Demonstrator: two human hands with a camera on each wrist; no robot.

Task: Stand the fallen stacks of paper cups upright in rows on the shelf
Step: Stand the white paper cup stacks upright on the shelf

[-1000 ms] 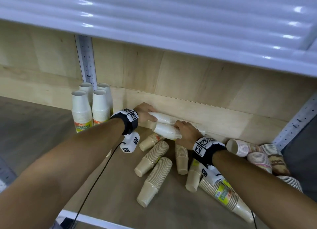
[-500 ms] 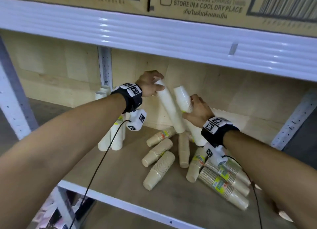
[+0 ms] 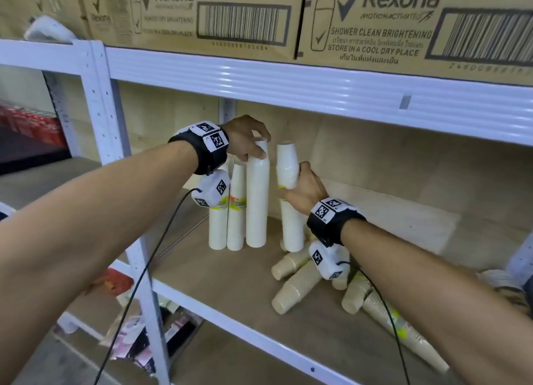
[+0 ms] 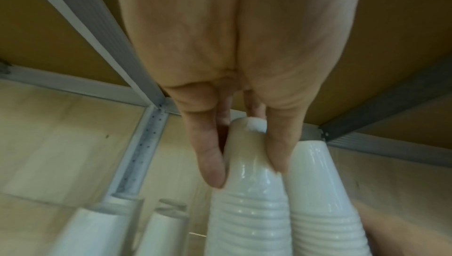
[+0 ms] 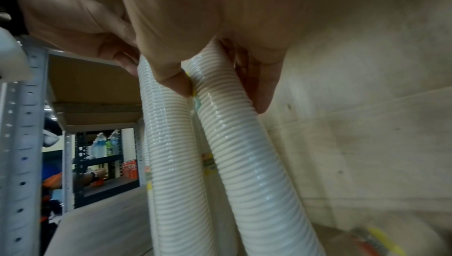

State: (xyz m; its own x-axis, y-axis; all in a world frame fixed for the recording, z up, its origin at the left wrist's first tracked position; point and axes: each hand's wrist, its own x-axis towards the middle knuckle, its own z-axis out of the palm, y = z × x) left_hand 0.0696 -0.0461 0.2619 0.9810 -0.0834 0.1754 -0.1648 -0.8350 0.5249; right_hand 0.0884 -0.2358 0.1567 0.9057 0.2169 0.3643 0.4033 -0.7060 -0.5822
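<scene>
Wooden shelf board (image 3: 219, 272) in white metal rack. At 9 o'clock, two upright white paper-cup stacks (image 3: 227, 226) with coloured labels. Just right, left hand (image 3: 246, 138) pinches top of tall white cup stack (image 3: 256, 203), standing upright. Right hand (image 3: 302, 188) wraps second white wrapped stack (image 3: 287, 165), upright, base on shelf. At 5 o'clock, fallen beige cup stacks (image 3: 297, 286) lie scattered.

White steel racking (image 3: 99, 102), plywood back wall (image 3: 375, 154) (cartons (image 3: 202, 15) overhead)
</scene>
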